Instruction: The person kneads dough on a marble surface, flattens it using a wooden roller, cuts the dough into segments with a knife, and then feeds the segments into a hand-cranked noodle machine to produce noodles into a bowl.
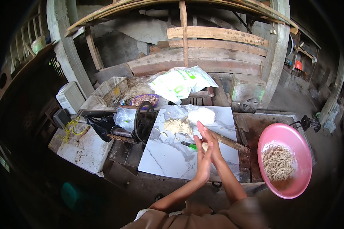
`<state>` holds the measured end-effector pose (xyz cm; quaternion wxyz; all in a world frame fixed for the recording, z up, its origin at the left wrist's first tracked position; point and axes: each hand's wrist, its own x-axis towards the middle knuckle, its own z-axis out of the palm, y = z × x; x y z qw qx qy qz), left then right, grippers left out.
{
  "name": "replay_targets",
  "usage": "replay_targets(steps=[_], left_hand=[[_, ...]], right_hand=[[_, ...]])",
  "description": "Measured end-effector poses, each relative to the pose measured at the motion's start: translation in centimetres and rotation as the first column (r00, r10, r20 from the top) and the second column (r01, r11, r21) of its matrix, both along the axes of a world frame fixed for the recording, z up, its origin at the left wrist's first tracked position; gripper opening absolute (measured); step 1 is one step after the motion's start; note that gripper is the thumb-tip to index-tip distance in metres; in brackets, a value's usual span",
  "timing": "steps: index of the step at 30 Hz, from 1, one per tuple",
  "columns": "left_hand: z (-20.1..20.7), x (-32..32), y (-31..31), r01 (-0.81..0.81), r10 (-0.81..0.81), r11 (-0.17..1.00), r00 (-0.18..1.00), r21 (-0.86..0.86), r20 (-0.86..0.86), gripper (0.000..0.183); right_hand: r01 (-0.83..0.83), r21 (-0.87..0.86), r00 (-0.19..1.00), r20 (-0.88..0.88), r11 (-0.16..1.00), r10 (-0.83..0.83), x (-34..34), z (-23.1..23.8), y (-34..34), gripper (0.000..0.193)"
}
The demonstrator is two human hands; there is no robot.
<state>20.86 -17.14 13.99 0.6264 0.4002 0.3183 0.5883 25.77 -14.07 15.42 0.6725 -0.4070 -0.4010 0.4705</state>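
Pressed palm to palm over the near right part of a white marble-patterned slab [168, 156]: left hand [203, 158] and right hand [211, 142], fingers straight and pointing away from the body, with a small pale piece of dough [205, 146] pinched between the palms and only its edge showing. Neither hand closed into a fist; both flat, clamped against the dough from either side. Further back on the slab, a rough heap of dough [178, 126], and beyond it, at the far right corner, a smoother white mound of dough or flour [201, 115], hard to tell which. Just left of the hands, lying on the slab, a small tool with a green handle [190, 145]; behind the hands, slanting off the slab's right edge, a wooden rolling pin [230, 142]. Well apart to the right, a pink basin [283, 160] holding a tangle of pale noodles [278, 162]. At the slab's left edge, a dark hand-cranked machine with a wheel [143, 122], and beside it a clear plastic bag [125, 118]. Behind, a purple bowl [144, 100] of noodle-like strands and a white and green sack [180, 83] against weathered wooden planks.
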Motion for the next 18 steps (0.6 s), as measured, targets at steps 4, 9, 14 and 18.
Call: replay_targets(steps=[4, 9, 14, 18], left_hand=[[-0.5, -4.4, 7.2, 0.204, -0.189, 0.978, 0.958, -0.048, 0.215, 0.066], [3.3, -2.8, 2.4, 0.245, -0.114, 0.917, 0.917, -0.314, 0.382, 0.044], [3.2, -2.1, 0.5, 0.294, -0.169, 0.906, 0.91, -0.304, 0.378, 0.06], [3.3, -5.1, 3.3, 0.151, -0.088, 0.978, 0.922, -0.141, 0.378, 0.066]], right_hand=[[0.16, 0.224, 0.902, 0.362, 0.961, -0.235, -5.4, 0.8, -2.4, 0.041], [-0.054, 0.134, 0.956, 0.294, 0.989, 0.012, -1.3, 0.3, -2.5, 0.037], [-0.023, 0.149, 0.93, 0.366, 0.989, -0.034, -1.7, 3.0, -1.9, 0.037], [0.093, 0.336, 0.882, 0.408, 0.937, -0.234, -5.5, 1.7, -3.4, 0.034]])
